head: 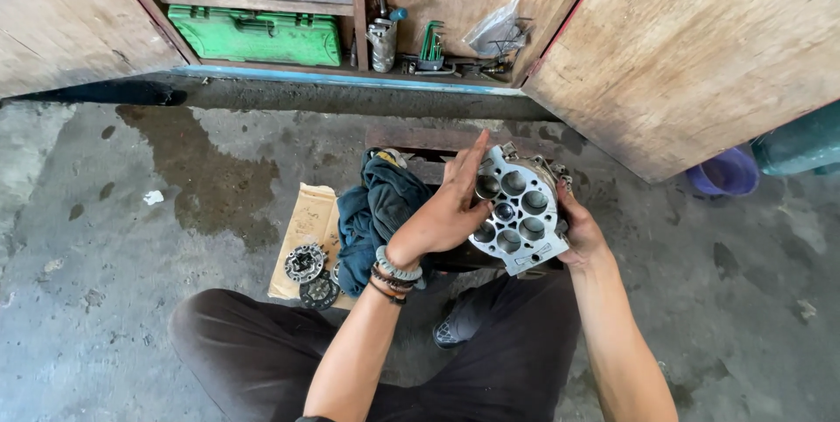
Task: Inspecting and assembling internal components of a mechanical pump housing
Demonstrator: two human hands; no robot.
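Head view: a person squats on a stained concrete floor point(131, 238) and holds a metal block point(518, 210) in front of the knees, above the dark trousers point(262, 352). The block is pale grey cast metal, roughly round, with a flat face turned up toward the camera. That face carries a ring of round bores around 1 smaller centre hole, which looks dark and bluish inside. Small lugs and fittings stick out along its upper right edge.

The left hand point(446, 208) lies on the left side of the block, fingers stretched out and pointing up past the top edge, with the thumb pressed near 1 of the left bores; it is flat and open against the metal, not clenched. Beaded bracelets point(394, 275) sit on that wrist. The right hand point(577, 230) is closed around the block's right edge from behind and below, carrying it.

Just left of the block a dark blue rag point(372, 212) is bunched on a piece of cardboard point(306, 221). 2 small toothed round parts point(308, 266) lie on the cardboard's lower end, touching each other.

Behind, an open wooden cupboard shows a green tool case point(254, 35) on its bottom shelf and a set of green angled keys point(430, 44) further right. A purple bowl point(724, 173) stands at the far right under the cupboard door point(700, 46).
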